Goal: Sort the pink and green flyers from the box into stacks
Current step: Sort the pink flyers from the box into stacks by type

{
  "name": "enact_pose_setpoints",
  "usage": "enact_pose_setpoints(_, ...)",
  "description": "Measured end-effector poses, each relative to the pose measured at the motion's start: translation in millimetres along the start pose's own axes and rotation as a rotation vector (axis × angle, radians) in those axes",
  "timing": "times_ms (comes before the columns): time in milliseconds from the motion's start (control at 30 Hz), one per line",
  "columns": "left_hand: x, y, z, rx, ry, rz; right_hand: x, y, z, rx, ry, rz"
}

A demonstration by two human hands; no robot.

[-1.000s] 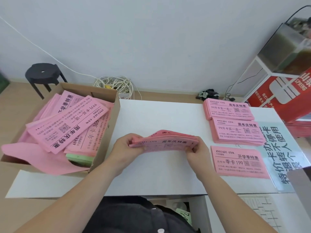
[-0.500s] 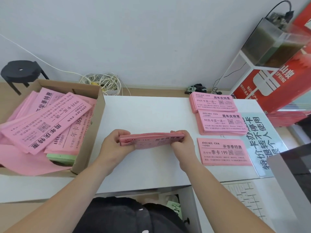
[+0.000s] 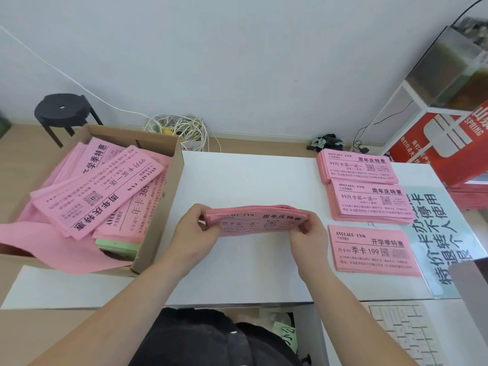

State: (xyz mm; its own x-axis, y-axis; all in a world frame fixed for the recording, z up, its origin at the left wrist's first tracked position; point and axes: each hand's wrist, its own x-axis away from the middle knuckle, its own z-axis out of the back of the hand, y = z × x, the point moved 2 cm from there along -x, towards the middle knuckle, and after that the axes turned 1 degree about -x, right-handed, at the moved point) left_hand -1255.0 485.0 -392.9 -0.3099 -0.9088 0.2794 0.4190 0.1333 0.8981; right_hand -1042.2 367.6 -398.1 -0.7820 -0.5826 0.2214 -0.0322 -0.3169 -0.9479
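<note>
A plain white wall (image 3: 237, 62) backs a black stool (image 3: 62, 110) on tan floor (image 3: 18, 136).

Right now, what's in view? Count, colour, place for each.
cardboard box: 1, brown, at table's left
loose flyers: many, pink, in the box
green flyers: 1 stack, green, box's near corner
flyer stacks: 3, pink, table's right side
flyer bundle: 1, pink, mid-table, held
table: 1, white, centre
stool: 1, black, far left
cable tangle: 1, white, behind box
left hand: 1, grips bundle's left end
right hand: 1, grips bundle's right end
</note>
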Motion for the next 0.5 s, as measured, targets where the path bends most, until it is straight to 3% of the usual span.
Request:
enact_pose_setpoints(267, 3.4, 7.3, -10.9, 0.195, 0.071, 0.021, 0.3, 1.0, -4.2, -0.268, -0.119, -0.11)
enact_pose_setpoints(500, -4.1, 13.4, -11.6, 0.16, 0.159, 0.042, -1.8, -10.2, -8.3, -0.122, 0.02, -0.163)
